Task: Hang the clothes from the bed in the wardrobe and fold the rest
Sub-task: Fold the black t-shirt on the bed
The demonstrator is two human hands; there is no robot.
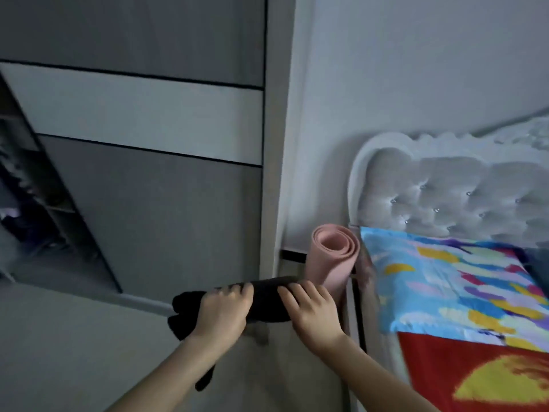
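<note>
The wardrobe (pixel 26 203) interior is dark and blurred; the bed (pixel 463 292) runs off the right edge.

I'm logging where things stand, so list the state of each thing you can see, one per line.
black garment: bundled into a roll, held off the bed
left hand: gripping the garment
right hand: gripping the garment
pink mat: rolled, standing upright beside the bed
wardrobe door: slid partly open at left
bed: covered by a colourful blanket

Wardrobe (pixel 133 144) at left, bed (pixel 475 292) at right with headboard (pixel 445 194) behind it, rolled mat (pixel 332 263) upright between them, and garment (pixel 267 301) held before the mat by left hand (pixel 222 313) and right hand (pixel 315 313).
</note>
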